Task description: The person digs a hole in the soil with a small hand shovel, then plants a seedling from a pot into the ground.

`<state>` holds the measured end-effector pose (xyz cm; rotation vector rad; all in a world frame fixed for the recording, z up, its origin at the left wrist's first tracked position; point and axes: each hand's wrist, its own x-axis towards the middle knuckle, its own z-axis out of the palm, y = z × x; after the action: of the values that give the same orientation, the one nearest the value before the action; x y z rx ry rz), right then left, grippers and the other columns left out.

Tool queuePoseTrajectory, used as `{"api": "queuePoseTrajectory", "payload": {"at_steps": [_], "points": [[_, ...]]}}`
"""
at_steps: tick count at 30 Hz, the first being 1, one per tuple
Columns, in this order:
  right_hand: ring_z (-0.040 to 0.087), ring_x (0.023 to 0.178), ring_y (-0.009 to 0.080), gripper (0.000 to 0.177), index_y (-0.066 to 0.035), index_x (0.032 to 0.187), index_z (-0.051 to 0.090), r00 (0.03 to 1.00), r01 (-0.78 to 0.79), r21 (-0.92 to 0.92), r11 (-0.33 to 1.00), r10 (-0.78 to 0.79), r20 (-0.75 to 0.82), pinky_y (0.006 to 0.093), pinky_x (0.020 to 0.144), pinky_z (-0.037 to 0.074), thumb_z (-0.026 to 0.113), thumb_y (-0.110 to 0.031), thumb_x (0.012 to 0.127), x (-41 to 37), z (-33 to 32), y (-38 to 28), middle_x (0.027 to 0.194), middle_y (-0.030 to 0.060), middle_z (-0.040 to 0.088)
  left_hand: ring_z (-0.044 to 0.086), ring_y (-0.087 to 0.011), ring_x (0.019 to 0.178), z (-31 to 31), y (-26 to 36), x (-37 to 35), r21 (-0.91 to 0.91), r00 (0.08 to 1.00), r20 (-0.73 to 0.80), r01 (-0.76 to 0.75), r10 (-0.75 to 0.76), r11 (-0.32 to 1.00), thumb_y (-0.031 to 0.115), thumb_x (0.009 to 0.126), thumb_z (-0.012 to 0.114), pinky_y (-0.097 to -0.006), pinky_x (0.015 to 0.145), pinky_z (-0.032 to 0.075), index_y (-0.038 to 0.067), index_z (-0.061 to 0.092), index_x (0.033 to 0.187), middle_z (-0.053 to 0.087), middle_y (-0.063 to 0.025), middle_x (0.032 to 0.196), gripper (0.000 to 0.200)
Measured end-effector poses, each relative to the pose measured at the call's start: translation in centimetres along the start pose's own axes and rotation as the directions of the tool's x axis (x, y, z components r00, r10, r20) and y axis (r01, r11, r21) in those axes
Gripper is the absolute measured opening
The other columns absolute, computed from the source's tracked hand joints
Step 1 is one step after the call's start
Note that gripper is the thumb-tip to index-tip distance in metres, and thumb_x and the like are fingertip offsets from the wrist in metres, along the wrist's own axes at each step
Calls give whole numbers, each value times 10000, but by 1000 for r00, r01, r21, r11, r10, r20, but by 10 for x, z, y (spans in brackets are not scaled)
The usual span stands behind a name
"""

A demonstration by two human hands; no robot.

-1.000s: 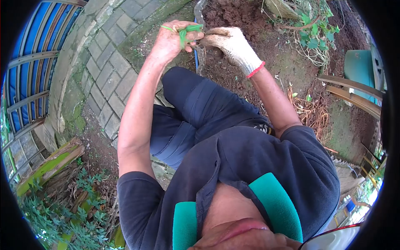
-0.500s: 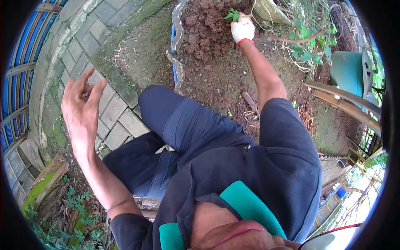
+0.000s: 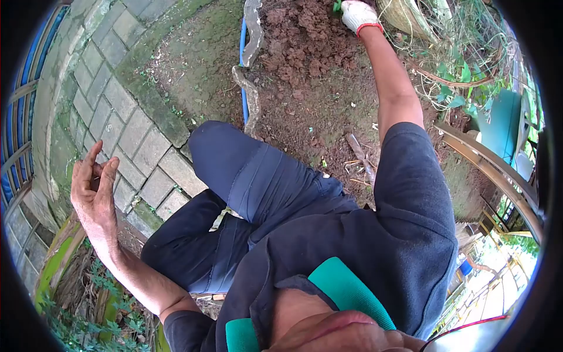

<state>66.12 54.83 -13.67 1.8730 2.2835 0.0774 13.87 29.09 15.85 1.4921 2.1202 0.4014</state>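
My right hand (image 3: 356, 16), in a white knitted glove with a red cuff, reaches to the top edge of the view. Its fingers close around a small green leafy plant (image 3: 337, 6), mostly cut off by the frame edge. Below and left of it lies a mound of loose reddish-brown soil (image 3: 308, 41). My left hand (image 3: 94, 193) is bare and raised over the left side, above the paving. Its thumb and forefinger are apart and the other fingers are bent, with nothing seen in them.
A wavy grey edging (image 3: 252, 35) and a blue pipe (image 3: 244, 100) border the soil. Grey paving bricks (image 3: 126, 141) run along the left. Tangled vines (image 3: 451, 76), a green container (image 3: 498, 126) and curved wooden slats (image 3: 487, 170) stand at right. A stick (image 3: 360, 154) lies on the ground.
My right hand has moved farther forward and slightly right, carrying the plant toward the top edge. My left hand has shifted left and lower in the view.
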Motion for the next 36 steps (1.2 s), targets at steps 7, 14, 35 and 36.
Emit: {"api": "queuePoseTrajectory", "payload": {"at_steps": [7,14,35,36], "points": [[647,861,394,261,-86,905,681,879,-310,369,876,412,-239,487,813,508,532,-293,847,-19,48,-17,871,218,673,441,-73,746,1,4,1,-28,999,6,43,-43,999,180,890,714,-209,730,377,-18,589,1283,456,28,802,458],[634,959,412,363,-33,1051,681,897,-258,515,817,401,-187,440,887,500,568,-302,834,-34,23,-35,1009,240,672,483,-81,769,1,1,9,-85,999,-5,36,-37,996,164,899,698,-230,772,406,-17,646,1136,558,-29,841,302],[683,826,351,307,-58,886,656,831,-491,106,864,502,-241,514,648,535,564,-347,842,-44,19,-60,943,206,642,558,-102,767,-1,31,1,-112,999,-20,-43,41,993,235,908,680,-255,721,458,-33,614,1242,597,-37,814,434],[681,851,366,331,-43,895,654,832,-483,169,859,510,-220,512,692,540,558,-356,848,-46,10,-57,968,241,646,566,-101,770,-1,29,-1,-116,999,-20,-34,32,993,234,911,676,-255,718,462,-36,612,1242,608,-40,818,432]]}}
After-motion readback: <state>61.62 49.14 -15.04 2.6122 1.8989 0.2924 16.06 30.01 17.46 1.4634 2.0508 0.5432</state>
